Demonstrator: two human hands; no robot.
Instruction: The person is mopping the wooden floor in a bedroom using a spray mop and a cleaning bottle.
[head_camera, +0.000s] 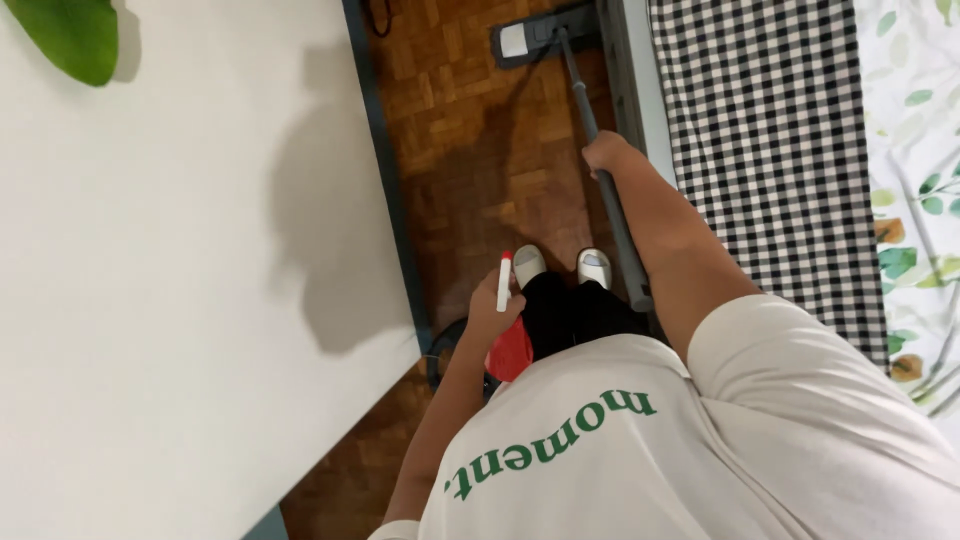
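1. Your right hand (606, 152) is closed around the mop pole (600, 150), about midway along the part of it that shows; the arm reaches forward from the cream shirt sleeve (780, 350).
2. Your left hand (497, 305) hangs at your side, fingers wrapped on a white tube (504, 281) with a red tip, which points up past the fist. A red cloth (511, 352) hangs just below the same hand; you cannot tell whether the fingers pinch it as well.
3. The two hands are well apart, one on each side of your body.
4. The pole is grey and slants from beside your right hip up to the mop head (540, 35), which lies flat on the floor (480, 150) near the top edge of the view, close to the bed frame (630, 70).
5. The floor is brown wood parquet, a narrow strip between a white wall (180, 260) on your left and the bed on your right.
6. A black-and-white checked cover (770, 150) lies on the bed; beyond it lies a white sheet (915, 200) printed with leaves.
7. Your feet, in pale slippers (560, 265), stand side by side on the parquet between the two hands.
8. A green leaf (70, 35) shows against the wall at the upper left corner.
9. A dark baseboard (385, 170) runs along the foot of the wall.
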